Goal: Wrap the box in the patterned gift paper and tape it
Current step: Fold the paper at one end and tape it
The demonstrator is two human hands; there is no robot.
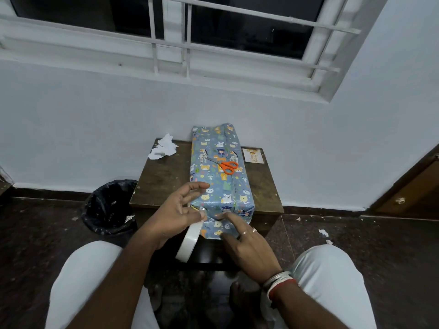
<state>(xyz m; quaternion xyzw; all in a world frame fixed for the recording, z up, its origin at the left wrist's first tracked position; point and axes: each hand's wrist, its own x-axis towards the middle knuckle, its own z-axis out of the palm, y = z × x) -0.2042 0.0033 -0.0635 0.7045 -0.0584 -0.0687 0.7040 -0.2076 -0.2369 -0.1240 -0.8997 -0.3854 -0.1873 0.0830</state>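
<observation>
The box (219, 172), lying covered in blue animal-print paper, is being pressed at its near end by the right hand (247, 245) with 1 finger extended, while the left hand (177, 210) is pinching tape (188, 241).

head view: worn on the person's head | faces forward and steeply down | close above the counter (161, 176) and lap | wall and window (166, 32) fill the upper frame | only view
</observation>
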